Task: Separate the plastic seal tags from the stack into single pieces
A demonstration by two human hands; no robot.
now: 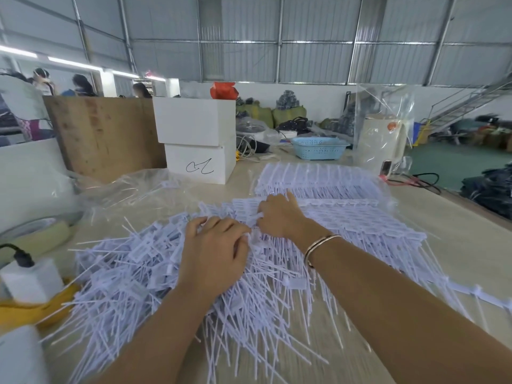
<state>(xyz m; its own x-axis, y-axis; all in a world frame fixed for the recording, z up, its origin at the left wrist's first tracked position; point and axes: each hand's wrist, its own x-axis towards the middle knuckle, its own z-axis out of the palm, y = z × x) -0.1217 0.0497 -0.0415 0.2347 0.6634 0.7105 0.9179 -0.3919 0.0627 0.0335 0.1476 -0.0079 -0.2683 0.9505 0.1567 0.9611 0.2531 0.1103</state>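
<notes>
Both hands at the seam: left hand (214,246) and right hand (278,217) pinching joined tags (346,217) atop the worktop's (457,245) loose pile (133,278). Risk: tearing several off together, tails tangling.

A pale wood-grain table (457,217) carries a loose pile of white seal tags (133,273) at its middle, with joined sheets of tags (321,178) behind it. Two stacked white boxes (198,139) and a light blue basket (318,147) stand farther back, crumpled clear plastic (133,189) lies at left
</notes>
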